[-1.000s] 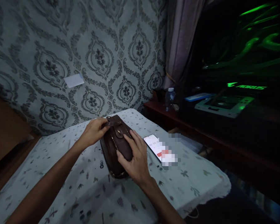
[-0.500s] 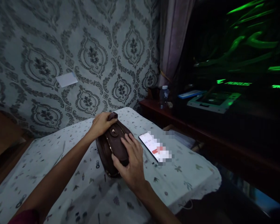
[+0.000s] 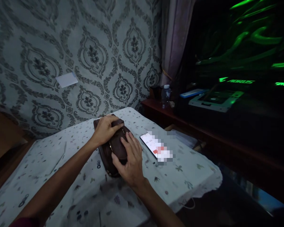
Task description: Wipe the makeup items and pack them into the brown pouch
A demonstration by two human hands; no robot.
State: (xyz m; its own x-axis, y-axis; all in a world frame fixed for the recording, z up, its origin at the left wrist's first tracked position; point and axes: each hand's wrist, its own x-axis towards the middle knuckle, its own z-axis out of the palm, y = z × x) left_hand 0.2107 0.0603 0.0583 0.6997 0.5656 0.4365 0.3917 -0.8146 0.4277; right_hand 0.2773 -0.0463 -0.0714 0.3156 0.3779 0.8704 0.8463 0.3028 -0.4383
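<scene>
A dark brown leather handbag [image 3: 117,148] with gold-coloured zip edges lies on the patterned white cloth. My left hand [image 3: 106,129] is at its far end, thumb and fingers closed on the bag's flap strap; part of the strap is hidden under the fingers. My right hand [image 3: 130,159] grips the nearer part of the bag, with the fingers laid across its top and the thumb along the zip side. To the right of the bag lies a phone [image 3: 151,145], its screen lit and partly blurred out.
The cloth-covered surface [image 3: 194,170] ends in a frilled edge at right. Beyond it, a red-brown ledge [image 3: 153,105] bears a plastic bottle [image 3: 166,94]. Farther right are a white framed panel [image 3: 216,100] and a green-lit computer case [image 3: 251,44]. A patterned wall [image 3: 94,56] stands behind.
My left hand has brought the strap over the bag's top, toward the right, and the round clasp seen before is now covered. My right hand keeps its hold. The view has shifted slightly.
</scene>
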